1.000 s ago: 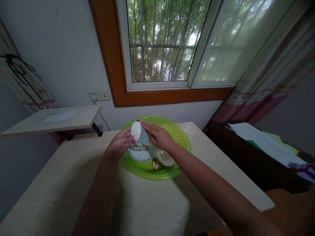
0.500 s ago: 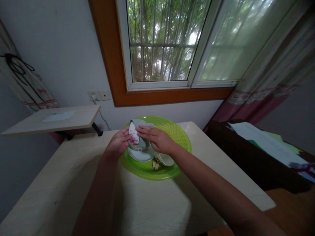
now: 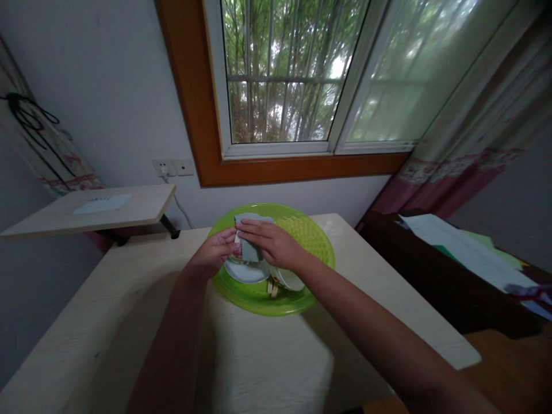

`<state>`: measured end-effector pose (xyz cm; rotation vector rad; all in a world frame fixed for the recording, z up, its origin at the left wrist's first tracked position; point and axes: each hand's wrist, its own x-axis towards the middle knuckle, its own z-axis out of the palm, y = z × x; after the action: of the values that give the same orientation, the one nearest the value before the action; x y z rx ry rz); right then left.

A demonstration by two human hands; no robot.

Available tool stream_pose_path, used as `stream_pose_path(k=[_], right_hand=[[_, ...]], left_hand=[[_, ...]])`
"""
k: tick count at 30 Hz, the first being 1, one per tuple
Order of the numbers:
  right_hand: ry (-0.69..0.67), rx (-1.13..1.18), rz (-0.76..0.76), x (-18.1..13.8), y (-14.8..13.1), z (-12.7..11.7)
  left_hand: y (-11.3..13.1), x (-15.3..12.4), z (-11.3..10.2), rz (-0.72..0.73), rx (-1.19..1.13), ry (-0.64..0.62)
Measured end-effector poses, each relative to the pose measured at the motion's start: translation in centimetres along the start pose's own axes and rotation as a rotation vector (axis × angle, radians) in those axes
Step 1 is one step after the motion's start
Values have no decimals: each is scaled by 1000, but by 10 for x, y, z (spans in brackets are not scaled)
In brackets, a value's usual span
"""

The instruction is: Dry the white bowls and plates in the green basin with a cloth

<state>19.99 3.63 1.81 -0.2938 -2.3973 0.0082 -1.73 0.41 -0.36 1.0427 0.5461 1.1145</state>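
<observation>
Over the green tray (image 3: 259, 305), my left hand (image 3: 215, 251) is closed on the edge of a white dish with pink flowers (image 3: 237, 249); most of the dish is covered, so its full shape cannot be told. A grey cloth (image 3: 251, 251) lies across it, pressed by the fingers of my right hand (image 3: 276, 242). Just below, a white plate (image 3: 246, 273) rests in the tray. To its right a white bowl or cup (image 3: 292, 280) lies tilted, beside small light wooden pieces (image 3: 272, 287).
The tray stands on a pale wooden table (image 3: 267, 356) against the wall. A raised wooden shelf (image 3: 129, 213) with a paper on it is at the left. Papers (image 3: 466, 247) lie on dark furniture to the right. A cable (image 3: 184, 211) runs down from the wall socket.
The flowered dish has turned and moved slightly right, showing less of its patterned face. The grey cloth now covers more of it. My left hand has shifted a little right.
</observation>
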Motion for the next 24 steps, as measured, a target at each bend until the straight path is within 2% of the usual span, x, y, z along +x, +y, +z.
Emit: stream_pose_path(k=[8,14,19,24], right_hand=[[67,-129,159,-3,3,-3],[59,-101,80,0,-1,-4],[26,-77,-15,1,-4,-5],[-25,-136,3,1,-8,-6]], left_hand=[[3,-1,2,-15,42,11],[4,-1,4,18,25,-12],[2,0,1,16,7,20],[-1,1,2,8,27,40]])
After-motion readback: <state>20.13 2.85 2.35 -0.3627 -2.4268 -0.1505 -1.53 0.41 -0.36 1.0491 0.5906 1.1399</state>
